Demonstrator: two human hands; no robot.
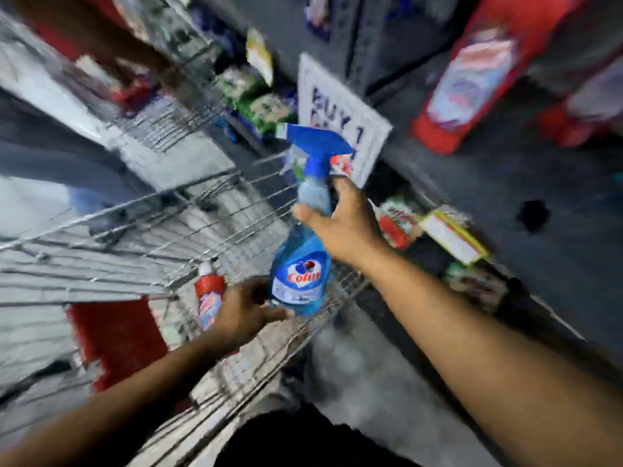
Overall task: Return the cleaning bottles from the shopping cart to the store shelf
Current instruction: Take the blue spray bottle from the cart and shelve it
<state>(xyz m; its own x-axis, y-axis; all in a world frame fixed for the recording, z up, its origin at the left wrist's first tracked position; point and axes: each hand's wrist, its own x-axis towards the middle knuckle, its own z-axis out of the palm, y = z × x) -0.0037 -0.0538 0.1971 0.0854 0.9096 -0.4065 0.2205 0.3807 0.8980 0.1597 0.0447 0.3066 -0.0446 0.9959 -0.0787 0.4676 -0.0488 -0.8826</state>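
Observation:
A blue Colin spray bottle [300,271] with a blue trigger head stands upright above the wire shopping cart [141,237]. My right hand [340,224] grips its neck just below the trigger. My left hand [246,311] cups the bottle's base from the left. A red-capped cleaning bottle [209,298] lies in the cart just left of my left hand. The store shelf [505,183] runs along the right side. The whole view is motion-blurred.
A large red bottle [472,72] stands on the shelf at upper right. A white "BUY 1" sign [340,112] hangs behind the spray head. Small packets [397,224] and a price tag [451,237] line the shelf edge. Another person's arm [101,38] crosses the upper left.

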